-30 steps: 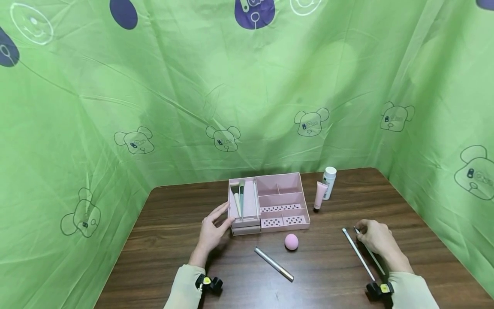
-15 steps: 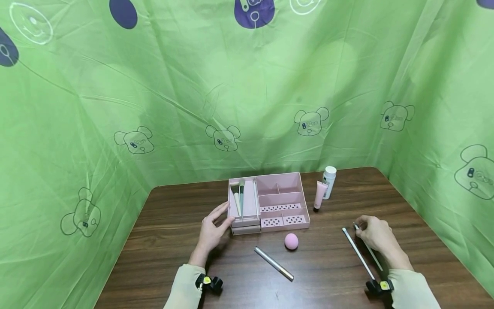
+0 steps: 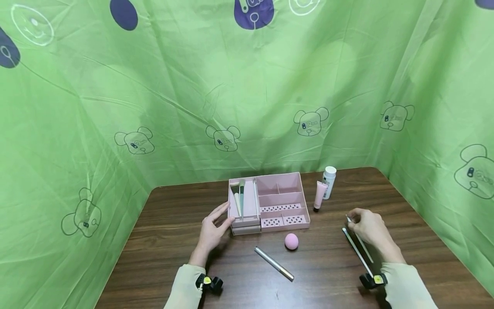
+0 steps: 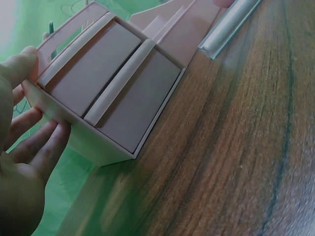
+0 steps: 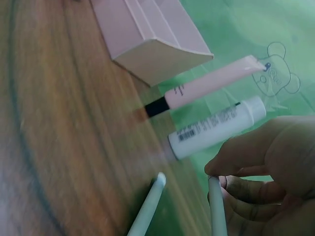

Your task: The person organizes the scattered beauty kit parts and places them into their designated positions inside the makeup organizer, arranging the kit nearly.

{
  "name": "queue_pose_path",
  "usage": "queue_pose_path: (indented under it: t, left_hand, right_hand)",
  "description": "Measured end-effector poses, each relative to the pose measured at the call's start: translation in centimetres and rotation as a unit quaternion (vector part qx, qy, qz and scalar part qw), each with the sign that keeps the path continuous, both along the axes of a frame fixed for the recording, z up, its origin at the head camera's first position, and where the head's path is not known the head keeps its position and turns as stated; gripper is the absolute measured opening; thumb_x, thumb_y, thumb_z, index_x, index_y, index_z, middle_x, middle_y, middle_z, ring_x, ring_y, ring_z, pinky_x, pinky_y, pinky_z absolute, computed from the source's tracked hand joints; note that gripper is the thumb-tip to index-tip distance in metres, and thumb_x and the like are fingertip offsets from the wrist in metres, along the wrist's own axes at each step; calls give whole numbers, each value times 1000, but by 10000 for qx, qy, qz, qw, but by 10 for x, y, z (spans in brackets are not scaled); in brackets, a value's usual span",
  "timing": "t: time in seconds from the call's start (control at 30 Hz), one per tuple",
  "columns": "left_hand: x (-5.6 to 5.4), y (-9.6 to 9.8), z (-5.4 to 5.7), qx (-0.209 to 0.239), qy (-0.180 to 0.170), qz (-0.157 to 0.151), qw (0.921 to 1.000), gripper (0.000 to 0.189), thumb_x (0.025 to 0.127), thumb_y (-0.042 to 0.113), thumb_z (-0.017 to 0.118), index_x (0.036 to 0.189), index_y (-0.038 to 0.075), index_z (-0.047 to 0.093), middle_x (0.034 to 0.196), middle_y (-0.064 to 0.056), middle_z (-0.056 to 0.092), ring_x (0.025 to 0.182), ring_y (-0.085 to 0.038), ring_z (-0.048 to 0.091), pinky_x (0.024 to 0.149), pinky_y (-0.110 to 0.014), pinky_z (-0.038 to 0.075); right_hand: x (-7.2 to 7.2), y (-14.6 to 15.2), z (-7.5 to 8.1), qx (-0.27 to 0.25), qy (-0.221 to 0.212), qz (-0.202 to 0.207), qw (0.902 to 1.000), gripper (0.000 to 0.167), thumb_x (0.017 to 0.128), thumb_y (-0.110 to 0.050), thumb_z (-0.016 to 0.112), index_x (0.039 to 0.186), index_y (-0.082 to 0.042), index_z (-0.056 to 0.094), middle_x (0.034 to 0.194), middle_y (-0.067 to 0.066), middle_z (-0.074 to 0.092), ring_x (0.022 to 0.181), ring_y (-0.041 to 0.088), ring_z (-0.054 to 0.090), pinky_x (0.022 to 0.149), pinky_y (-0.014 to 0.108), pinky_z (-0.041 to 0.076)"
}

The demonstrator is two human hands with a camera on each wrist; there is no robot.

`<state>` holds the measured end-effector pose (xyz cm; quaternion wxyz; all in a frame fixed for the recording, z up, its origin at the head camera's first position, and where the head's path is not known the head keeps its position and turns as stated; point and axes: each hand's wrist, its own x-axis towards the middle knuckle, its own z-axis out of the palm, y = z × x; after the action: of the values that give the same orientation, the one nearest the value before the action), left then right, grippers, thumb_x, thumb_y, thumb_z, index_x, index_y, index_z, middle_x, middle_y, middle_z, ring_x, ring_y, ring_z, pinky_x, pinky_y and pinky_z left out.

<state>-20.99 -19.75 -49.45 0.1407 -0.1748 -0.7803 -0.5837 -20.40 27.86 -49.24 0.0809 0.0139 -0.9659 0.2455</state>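
Note:
My left hand (image 3: pixel 211 227) rests at the near left corner of a pink makeup organizer (image 3: pixel 284 229). In the left wrist view its thumb lies at the top corner and its fingers touch the side wall beside two drawers. At the right, my right hand (image 3: pixel 372 231) pinches the far end of a slim pale-green makeup brush handle (image 5: pixel 217 206), which slants back toward the wrist; no bristles show. A similar slim stick (image 3: pixel 356 251) with a white tip lies on the table just left of it. Two makeup brushes (image 3: pixel 241 199) lie in the organizer's left top tray.
A pink tube (image 3: pixel 320 195) and a white bottle (image 3: pixel 329 182) stand right of the organizer. In front of it are a pink ball (image 3: pixel 291 241) and a silver tube (image 3: pixel 274 263) on the wooden table (image 3: pixel 166 227). A green printed curtain (image 3: pixel 262 86) surrounds the table.
My right hand has shifted left and farther from me, carrying the pinched brush handle closer to the other stick. The left hand keeps its place at the organizer.

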Motion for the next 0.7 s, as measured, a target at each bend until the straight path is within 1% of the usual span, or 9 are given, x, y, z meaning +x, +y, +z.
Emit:
queue_pose_path:
  t: [0.13,0.2,0.3,0.4,0.47,0.57,0.7]
  left_hand:
    - [1,0,0,-30,43,19,10000,47,88,7,72,130,-6,58,138,-24,54,128,-34,52,101,-15,45]
    - [1,0,0,-51,38,35,10000,47,87,7,72,130,-5,58,138,-23,55,128,-34,52,101,-18,46]
    - [1,0,-1,-86,59,57,9999,47,87,8,73,130,-5,58,138,-22,55,128,-34,52,103,-29,48]
    - [1,0,0,-131,96,81,9998,47,87,9,73,130,-4,59,137,-21,56,128,-33,52,104,-45,46]
    - [1,0,-1,-155,132,107,9997,47,87,9,73,130,-4,59,137,-21,56,128,-33,53,104,-51,44]
    - [1,0,-1,-138,164,115,9997,47,87,9,73,130,-4,59,137,-21,56,127,-34,53,103,-55,43]
    - [2,0,-1,-126,180,133,9997,47,87,9,73,130,-4,59,136,-22,56,126,-35,53,104,-55,43]
  right_hand:
    - [-5,-10,6,-110,26,71,9999,20,75,-11,68,95,-9,71,73,-3,67,65,14,58,55,33,43]
    - [-8,-16,9,-161,57,110,9998,21,76,-11,68,96,-9,71,74,-3,68,65,14,57,55,32,43]
    - [-13,-27,14,-219,149,185,9995,22,76,-10,68,97,-9,71,74,-2,68,65,14,57,56,32,44]
    - [-18,-38,18,-286,232,276,9989,22,76,-9,68,97,-9,71,74,-2,68,65,15,57,56,32,45]
    - [-20,-44,21,-318,250,327,9986,22,76,-9,68,98,-9,71,74,-2,69,66,15,58,56,33,45]
    - [-24,-53,25,-347,270,405,9982,22,76,-10,68,98,-9,71,75,-1,69,66,15,59,56,33,46]
    - [-30,-64,31,-349,286,481,9978,23,75,-12,69,98,-9,71,75,-1,69,67,17,59,57,33,46]
